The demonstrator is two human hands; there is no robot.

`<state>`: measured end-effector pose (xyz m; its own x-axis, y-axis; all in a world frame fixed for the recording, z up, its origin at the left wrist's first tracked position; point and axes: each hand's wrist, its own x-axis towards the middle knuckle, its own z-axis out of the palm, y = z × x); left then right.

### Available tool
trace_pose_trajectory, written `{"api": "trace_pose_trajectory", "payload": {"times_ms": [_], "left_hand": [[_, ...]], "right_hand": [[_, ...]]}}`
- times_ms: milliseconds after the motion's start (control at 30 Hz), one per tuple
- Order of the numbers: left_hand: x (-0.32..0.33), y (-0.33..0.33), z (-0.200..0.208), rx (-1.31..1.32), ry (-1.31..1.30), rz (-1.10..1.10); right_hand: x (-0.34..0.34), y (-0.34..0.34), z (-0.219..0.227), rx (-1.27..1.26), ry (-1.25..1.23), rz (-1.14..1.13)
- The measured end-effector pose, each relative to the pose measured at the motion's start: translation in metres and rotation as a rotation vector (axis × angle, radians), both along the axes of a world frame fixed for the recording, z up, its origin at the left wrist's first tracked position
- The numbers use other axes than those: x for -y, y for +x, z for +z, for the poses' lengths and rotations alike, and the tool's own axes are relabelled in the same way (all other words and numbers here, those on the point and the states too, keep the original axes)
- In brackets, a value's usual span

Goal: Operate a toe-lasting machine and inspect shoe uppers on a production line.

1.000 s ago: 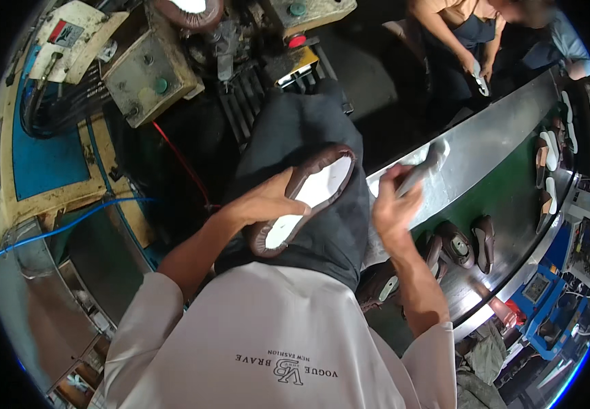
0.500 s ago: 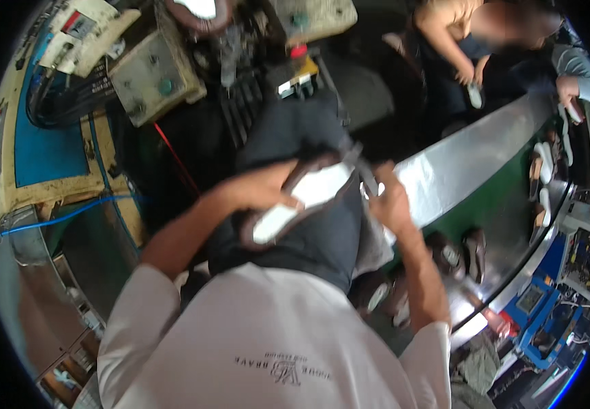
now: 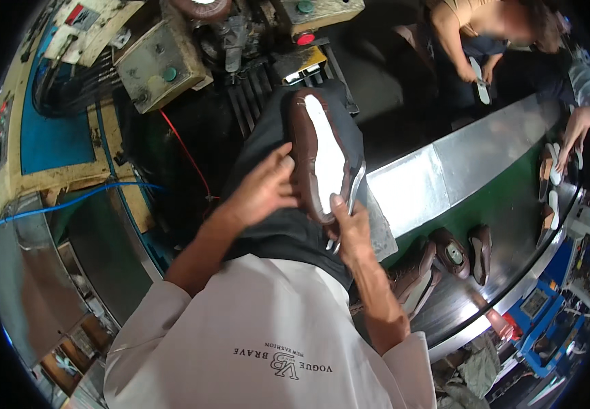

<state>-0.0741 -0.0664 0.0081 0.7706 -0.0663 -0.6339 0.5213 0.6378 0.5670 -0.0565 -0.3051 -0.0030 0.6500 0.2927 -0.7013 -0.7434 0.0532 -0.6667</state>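
Note:
A brown shoe [image 3: 303, 157], its underside up with a white sole board [image 3: 325, 146] showing, stands lengthwise over my dark-trousered lap. My right hand [image 3: 353, 230] grips its near end, the thumb pressed on the white board. In that same hand is a metal tool [image 3: 359, 183] with curved arms, like pincers, lying along the shoe's right side; its working end is hard to make out. My left hand [image 3: 264, 187] is beside the shoe's left edge, fingers spread and holding nothing. Whether its fingertips touch the shoe I cannot tell.
Several brown shoes [image 3: 450, 253] lie on the green conveyor belt [image 3: 404, 235] at my right, inside a metal rim [image 3: 431, 170]. A machine with a red button [image 3: 305, 39] stands ahead. Two co-workers handle shoes at the far right. A blue hose [image 3: 70, 209] runs at left.
The shoe has swung from slanting to nearly upright in view. My right hand has come from its far end to its near end; my left hand has let go of it and opened.

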Motion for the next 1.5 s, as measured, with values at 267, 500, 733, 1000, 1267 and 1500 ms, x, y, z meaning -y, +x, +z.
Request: {"api": "trace_pose_trajectory", "payload": {"times_ms": [267, 500, 733, 1000, 1267, 1500], "left_hand": [[0.017, -0.017, -0.019, 0.071, 0.376, 0.003], [-0.011, -0.041, -0.008, 0.233, 0.605, -0.27], [-0.02, -0.05, -0.036, 0.313, 0.662, -0.297], [-0.023, -0.061, -0.043, 0.359, 0.557, -0.206], [-0.066, -0.164, -0.007, 0.287, 0.082, 0.625], [-0.235, -0.324, -0.065, -0.488, 1.443, 0.944]], "right_hand": [[-0.03, -0.02, 0.014, -0.03, -0.027, 0.332], [-0.014, 0.022, 0.081, 1.017, -0.428, 0.637], [-0.004, 0.02, 0.04, 1.103, -0.712, 1.144], [-0.017, 0.033, 0.03, 0.899, -0.668, 1.092], [-0.012, 0.06, 0.02, 0.352, -0.314, 0.361], [0.051, 0.061, -0.045, 0.151, -0.362, 0.059]]}}
